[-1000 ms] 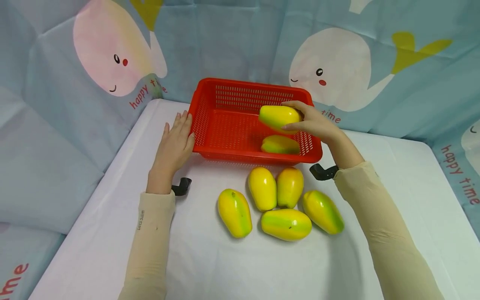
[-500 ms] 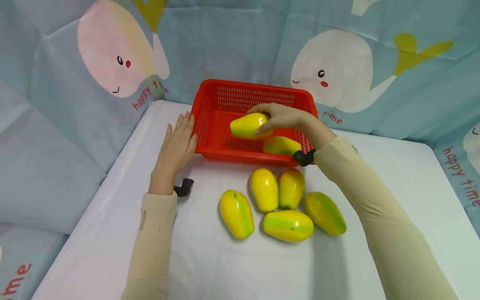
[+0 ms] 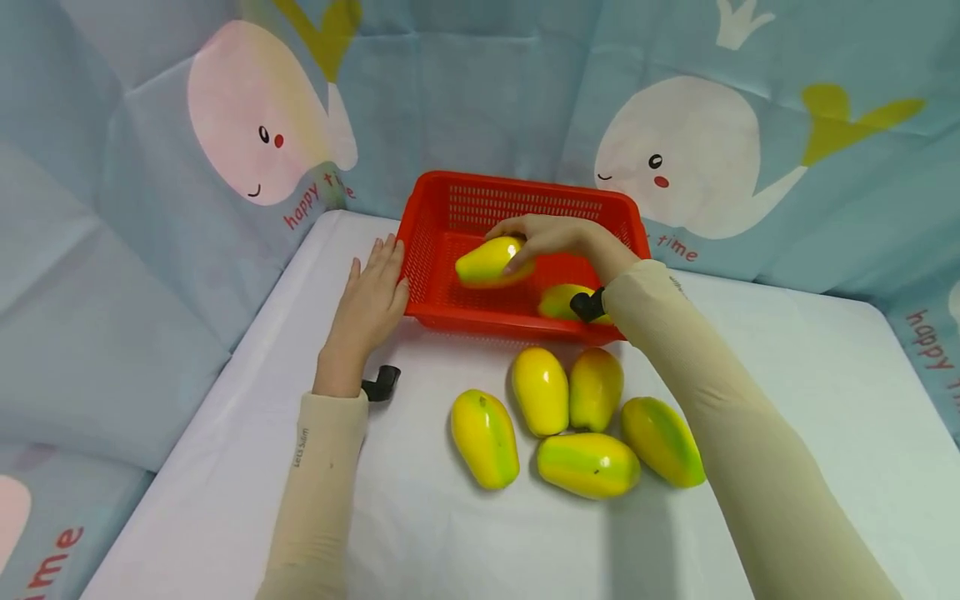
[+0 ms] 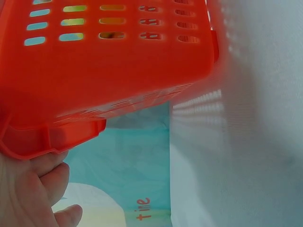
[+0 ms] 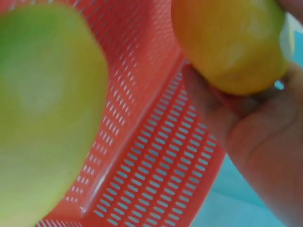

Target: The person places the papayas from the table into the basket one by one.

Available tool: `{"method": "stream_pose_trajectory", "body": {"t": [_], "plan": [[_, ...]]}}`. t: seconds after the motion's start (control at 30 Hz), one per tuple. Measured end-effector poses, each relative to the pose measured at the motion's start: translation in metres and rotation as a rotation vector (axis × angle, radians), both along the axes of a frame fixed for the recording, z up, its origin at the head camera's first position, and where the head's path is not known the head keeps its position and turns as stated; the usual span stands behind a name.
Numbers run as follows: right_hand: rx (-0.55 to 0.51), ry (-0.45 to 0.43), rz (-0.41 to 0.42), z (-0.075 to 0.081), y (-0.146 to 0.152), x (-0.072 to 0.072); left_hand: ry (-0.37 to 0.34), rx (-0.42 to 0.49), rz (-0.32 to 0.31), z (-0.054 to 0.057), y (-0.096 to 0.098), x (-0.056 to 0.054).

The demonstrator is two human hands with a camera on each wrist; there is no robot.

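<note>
My right hand [image 3: 551, 237] grips a yellow-green papaya [image 3: 483, 265] over the inside of a red plastic basket [image 3: 510, 325]. In the right wrist view, this papaya [image 5: 232, 42] sits between thumb and fingers above the basket's slotted wall. A second papaya [image 3: 558, 302] lies in the basket's near right corner, partly covered by the right wrist's black camera mount [image 3: 587, 306]; it looms large at the left of the right wrist view. My left hand [image 3: 369, 296] rests with straight fingers against the basket's left rim. In the left wrist view, its fingers [image 4: 54, 182] touch beneath the rim.
Several papayas lie on the white tablecloth [image 3: 420, 533] in front of the basket, among them a left one [image 3: 485, 439], a front one [image 3: 588, 465] and a right one [image 3: 662, 442]. A blue whale-print curtain [image 3: 480, 100] stands behind the basket.
My right hand has carried the papaya leftward from the basket's right side and slightly lower into it. The left hand keeps its place at the rim. The head view has shifted slightly.
</note>
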State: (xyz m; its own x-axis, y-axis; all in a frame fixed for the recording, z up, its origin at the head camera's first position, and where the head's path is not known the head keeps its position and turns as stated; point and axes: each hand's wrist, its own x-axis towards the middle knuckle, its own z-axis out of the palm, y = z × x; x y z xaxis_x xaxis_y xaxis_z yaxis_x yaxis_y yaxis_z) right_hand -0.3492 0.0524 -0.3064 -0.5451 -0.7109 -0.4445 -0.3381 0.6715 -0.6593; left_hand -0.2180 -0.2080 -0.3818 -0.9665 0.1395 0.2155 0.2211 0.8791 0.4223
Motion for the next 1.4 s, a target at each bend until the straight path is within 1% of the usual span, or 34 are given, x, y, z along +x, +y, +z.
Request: {"method": "stream_pose_trajectory", "body": {"t": [0.1,0.17,0.23,0.4,0.57,0.63,0.83,1.0,1.13,1.3,1.4], "plan": [[0.072,-0.013,0.062,-0.007,-0.005,-0.004,0.005,0.007,-0.005,0.0,0.002,0.001],[0.117,-0.013,0.106,-0.011,-0.009,-0.004,0.008,0.008,-0.009,-0.001,0.004,0.001],[0.149,-0.008,0.13,-0.014,-0.012,-0.003,0.011,0.007,-0.01,-0.001,0.006,0.001],[0.184,0.001,0.129,-0.015,-0.017,0.0,0.014,0.005,-0.007,0.0,0.008,0.0],[0.215,-0.011,0.136,-0.018,-0.016,0.002,0.011,-0.006,-0.013,0.001,0.008,0.0],[0.222,-0.01,0.126,-0.018,-0.015,0.002,0.012,-0.007,-0.017,0.003,0.008,0.0],[0.183,-0.022,0.069,-0.016,-0.01,0.002,0.013,-0.002,-0.019,0.006,0.007,-0.001],[0.169,-0.028,0.056,-0.014,-0.006,0.002,0.008,-0.005,-0.023,0.004,0.007,-0.003],[0.137,-0.027,0.065,-0.012,-0.003,0.002,0.008,0.0,-0.027,0.002,0.008,-0.004],[0.093,-0.012,0.061,-0.005,0.0,0.005,0.004,0.002,-0.033,0.001,0.008,-0.005],[0.068,0.004,0.039,0.001,0.002,0.008,0.006,0.009,-0.034,0.001,0.006,-0.006]]}}
